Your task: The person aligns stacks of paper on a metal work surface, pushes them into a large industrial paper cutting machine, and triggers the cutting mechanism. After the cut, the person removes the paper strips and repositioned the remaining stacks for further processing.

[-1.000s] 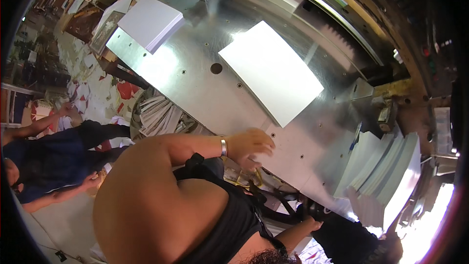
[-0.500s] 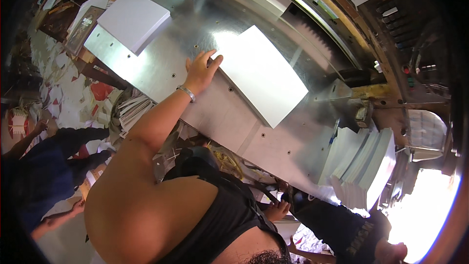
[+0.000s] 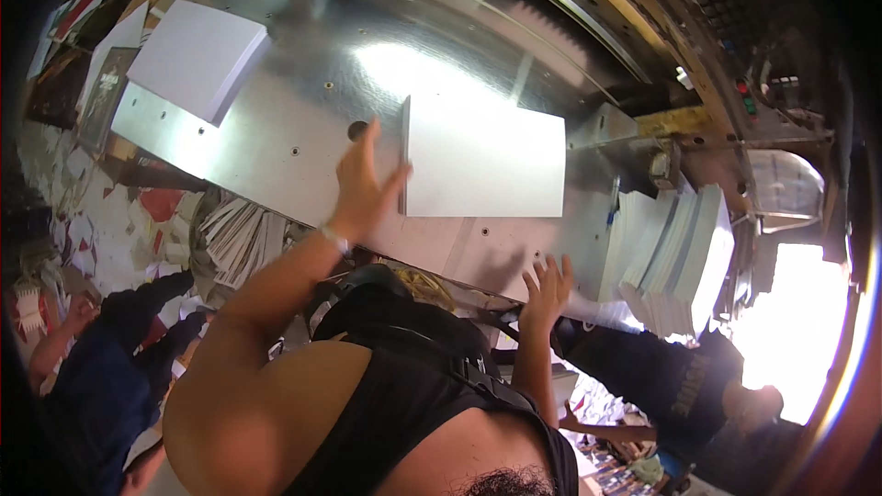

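A white paper stack (image 3: 487,165) lies flat on the metal table (image 3: 432,241), its long side facing me. At its left end is my left hand (image 3: 360,186), somewhat blurred, with thumb and fingers apart. The thumb tip is at the stack's edge; whether it touches, I cannot tell. My right hand (image 3: 548,294) is raised over the front edge of the table, fingers spread and holding nothing, apart from the stack and casting a shadow on the metal.
Another white paper stack (image 3: 197,57) lies at the table's far left. Several thick paper piles (image 3: 675,253) stand at the right, a blue pen (image 3: 612,202) beside them. A metal machine block (image 3: 602,126) borders the back right. Two people (image 3: 101,377) (image 3: 675,386) are nearby, left and right.
The middle paper stack has turned, so its long side now runs left to right. My left hand has moved to its left end. My right hand has risen from low down to the table's front edge.
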